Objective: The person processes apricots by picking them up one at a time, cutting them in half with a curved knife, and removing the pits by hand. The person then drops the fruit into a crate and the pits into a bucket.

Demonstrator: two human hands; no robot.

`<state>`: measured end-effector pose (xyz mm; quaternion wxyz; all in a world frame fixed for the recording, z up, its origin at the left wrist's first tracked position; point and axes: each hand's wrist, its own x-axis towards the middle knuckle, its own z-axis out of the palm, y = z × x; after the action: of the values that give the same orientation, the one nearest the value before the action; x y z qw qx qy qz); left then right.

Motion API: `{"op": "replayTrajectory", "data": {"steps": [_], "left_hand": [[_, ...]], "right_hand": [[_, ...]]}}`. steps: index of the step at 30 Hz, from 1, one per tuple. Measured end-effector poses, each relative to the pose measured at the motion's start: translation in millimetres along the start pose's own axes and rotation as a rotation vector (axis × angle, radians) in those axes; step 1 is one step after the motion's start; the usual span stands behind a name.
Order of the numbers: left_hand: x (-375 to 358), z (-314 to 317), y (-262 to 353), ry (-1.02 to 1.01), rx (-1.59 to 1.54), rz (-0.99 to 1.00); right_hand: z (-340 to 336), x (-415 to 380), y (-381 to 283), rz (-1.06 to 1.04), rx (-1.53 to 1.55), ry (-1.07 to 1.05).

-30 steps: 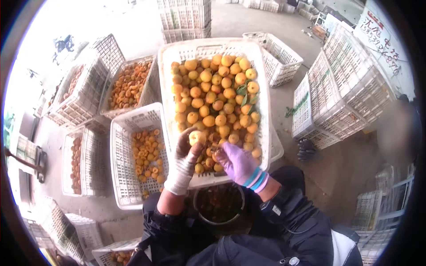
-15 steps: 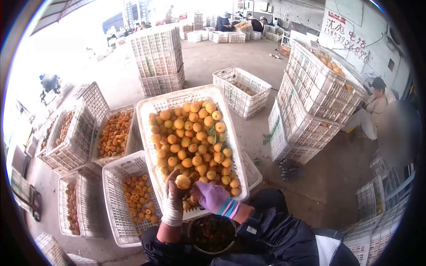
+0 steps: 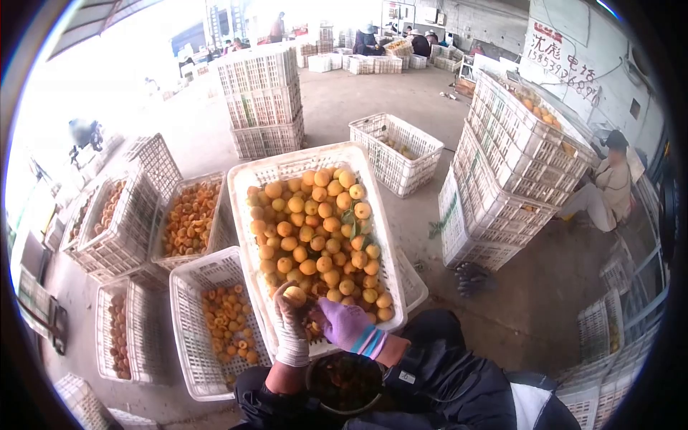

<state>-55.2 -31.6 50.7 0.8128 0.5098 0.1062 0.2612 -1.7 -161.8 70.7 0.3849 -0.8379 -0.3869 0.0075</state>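
Note:
A white plastic crate [image 3: 240,208] of whole orange-yellow fruit sits tilted before me. Over its near edge my left hand [image 3: 288,326], wrapped in white at the wrist and palm, holds a fruit [image 3: 294,296] between its fingers. My right hand [image 3: 344,324], in a purple glove with a blue-striped cuff, is closed close beside that fruit; what its fingertips grip is too small to make out. Below both hands stands a round bucket [image 3: 346,382] with dark contents. Halved fruit [image 3: 228,315] lies in a lower white crate at the left.
Stacked crates stand at the right [image 3: 494,165] and behind the fruit crate [image 3: 261,100]. More fruit crates [image 3: 190,215] are at the left. A dark glove-like item [image 3: 471,278] lies on the floor. One person [image 3: 610,179] sits at the right; others [image 3: 367,41] are at the back.
The view has shifted slightly, so the crates appear a little lower and further right. Both hands stay close together, with the fruit still in my left hand.

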Motion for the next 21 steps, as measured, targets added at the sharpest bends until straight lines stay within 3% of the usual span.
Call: {"op": "replayTrajectory", "data": {"steps": [6, 8, 9, 14, 16, 18, 20, 21], "left_hand": [[-0.9, 7.3, 23.5, -0.127, 0.122, -0.019], [-2.4, 13.3, 26.6, -0.141, 0.164, 0.101], [-3.8, 23.2, 32.4, -0.094, 0.161, 0.181], [-9.1, 12.7, 18.6, -0.018, 0.335, 0.141], [-4.6, 21.3, 21.9, 0.100, -0.158, -0.109], [-2.7, 20.7, 23.7, 0.096, -0.140, -0.104], [16.6, -1.1, 8.0, 0.306, -0.583, -0.247], [21.4, -22.0, -3.1, 0.180, -0.620, -0.150]], "right_hand": [[-13.6, 0.9, -0.8, 0.060, 0.019, -0.056], [-10.5, 1.2, 0.0, 0.030, 0.058, -0.028], [-12.0, 0.7, -3.0, 0.044, 0.048, -0.036], [-12.7, 2.1, -8.7, 0.050, 0.085, -0.059], [-4.1, -0.5, -0.6, -0.089, -0.065, -0.025], [0.5, -3.8, 1.5, -0.061, -0.105, -0.065], [1.2, -3.9, 3.6, -0.039, -0.147, -0.105], [-0.3, -4.3, 6.9, -0.036, -0.135, -0.119]]}}
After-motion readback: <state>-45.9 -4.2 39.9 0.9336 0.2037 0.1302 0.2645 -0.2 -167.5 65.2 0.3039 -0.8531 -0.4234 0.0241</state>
